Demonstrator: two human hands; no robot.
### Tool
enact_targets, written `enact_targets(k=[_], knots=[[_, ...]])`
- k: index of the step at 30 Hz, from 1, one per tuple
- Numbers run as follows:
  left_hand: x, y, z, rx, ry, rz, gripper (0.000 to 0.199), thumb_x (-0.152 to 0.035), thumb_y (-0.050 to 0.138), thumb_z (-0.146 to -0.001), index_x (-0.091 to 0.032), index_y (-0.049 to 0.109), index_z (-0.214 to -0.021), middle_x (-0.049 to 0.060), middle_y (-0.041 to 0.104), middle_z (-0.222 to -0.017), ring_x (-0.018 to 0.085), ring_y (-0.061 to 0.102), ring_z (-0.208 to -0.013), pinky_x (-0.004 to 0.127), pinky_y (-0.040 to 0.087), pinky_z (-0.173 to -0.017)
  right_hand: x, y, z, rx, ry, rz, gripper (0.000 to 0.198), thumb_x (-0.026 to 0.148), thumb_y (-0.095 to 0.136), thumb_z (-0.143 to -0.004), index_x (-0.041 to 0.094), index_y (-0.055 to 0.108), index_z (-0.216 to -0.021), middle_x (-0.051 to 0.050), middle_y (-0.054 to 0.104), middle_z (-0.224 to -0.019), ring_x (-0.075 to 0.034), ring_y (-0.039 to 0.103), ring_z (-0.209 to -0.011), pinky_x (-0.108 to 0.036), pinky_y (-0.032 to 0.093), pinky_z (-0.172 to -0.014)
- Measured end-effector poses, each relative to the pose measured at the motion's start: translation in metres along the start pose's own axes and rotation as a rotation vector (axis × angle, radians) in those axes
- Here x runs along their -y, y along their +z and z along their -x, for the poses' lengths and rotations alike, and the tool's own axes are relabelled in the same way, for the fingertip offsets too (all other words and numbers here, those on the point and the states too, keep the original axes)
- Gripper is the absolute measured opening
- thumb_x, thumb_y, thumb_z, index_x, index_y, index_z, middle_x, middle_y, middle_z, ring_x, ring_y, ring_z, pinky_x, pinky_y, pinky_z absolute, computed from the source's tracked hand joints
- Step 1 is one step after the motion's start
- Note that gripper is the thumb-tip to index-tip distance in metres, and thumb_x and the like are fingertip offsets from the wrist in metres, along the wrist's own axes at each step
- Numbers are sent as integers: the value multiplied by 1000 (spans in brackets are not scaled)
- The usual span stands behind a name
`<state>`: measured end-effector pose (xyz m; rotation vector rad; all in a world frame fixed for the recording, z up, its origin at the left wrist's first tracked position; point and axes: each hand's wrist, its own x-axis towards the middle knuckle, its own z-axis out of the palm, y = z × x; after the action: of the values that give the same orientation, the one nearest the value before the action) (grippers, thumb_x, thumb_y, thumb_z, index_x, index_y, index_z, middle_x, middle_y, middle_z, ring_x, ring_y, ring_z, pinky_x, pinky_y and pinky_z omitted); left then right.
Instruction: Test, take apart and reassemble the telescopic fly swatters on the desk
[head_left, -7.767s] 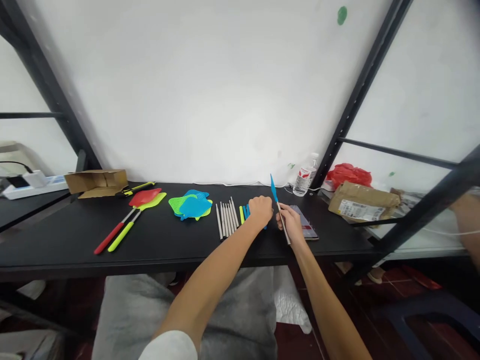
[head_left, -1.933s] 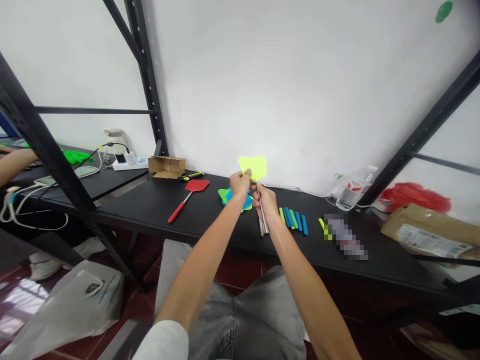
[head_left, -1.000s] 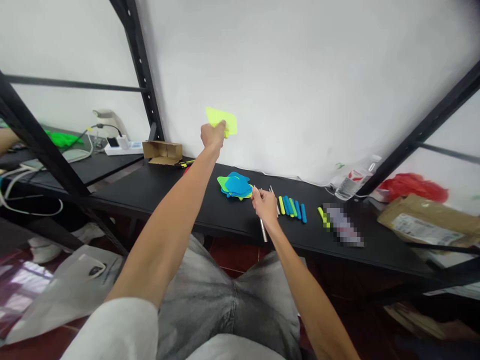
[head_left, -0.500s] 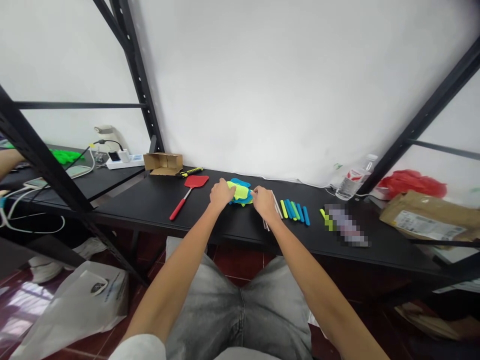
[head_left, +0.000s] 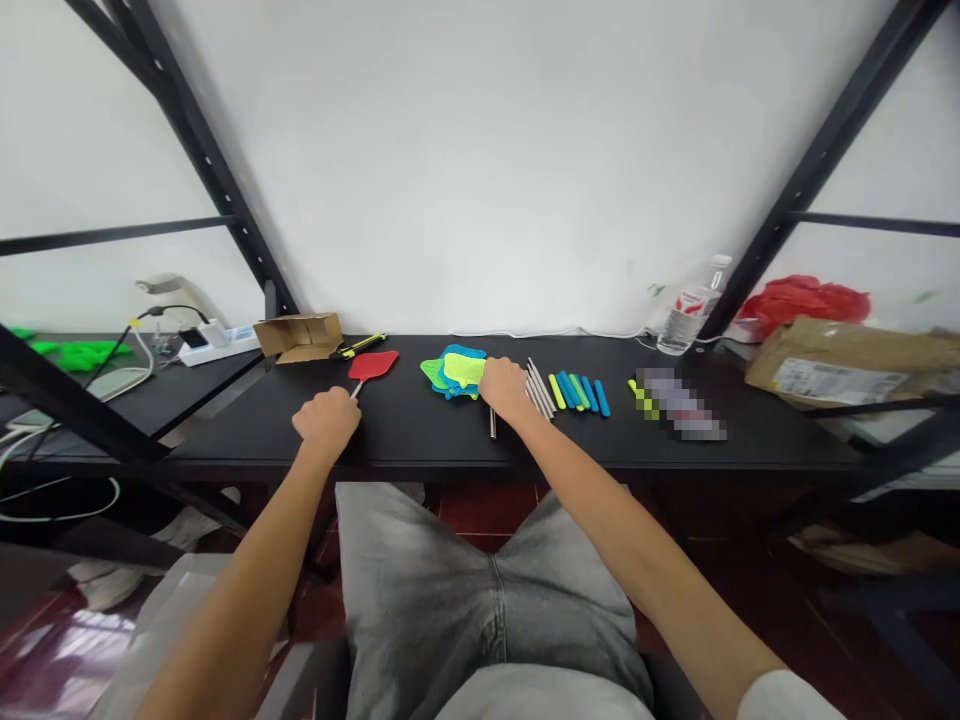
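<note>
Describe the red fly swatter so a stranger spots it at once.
Along the white wall runs a black table; on its left half stands an open cardboard box. Just right of that box, in front of a utility knife, is the red fly swatter, its shaft running to the left hand. Its red head sets it apart from the blue, green and yellow heads piled further right.

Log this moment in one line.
left hand: at red swatter, handle hidden; right hand: over rod, by yellow head; grip row: on table
</note>
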<state>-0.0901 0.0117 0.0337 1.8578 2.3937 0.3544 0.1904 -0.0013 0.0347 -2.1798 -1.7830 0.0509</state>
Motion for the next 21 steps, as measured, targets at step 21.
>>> enact_targets(k=[21], knots=[[-212,25,160,371,501,1020,21,-31,39,-98,-24,33,-116,3,63,-89,14,62,-64,28,51,-66,-75,-68,19,-250,237,-1590,35,37,28,-103,21,53,-84,-1,60,-70,-14,64,-71,-24,51,-66]])
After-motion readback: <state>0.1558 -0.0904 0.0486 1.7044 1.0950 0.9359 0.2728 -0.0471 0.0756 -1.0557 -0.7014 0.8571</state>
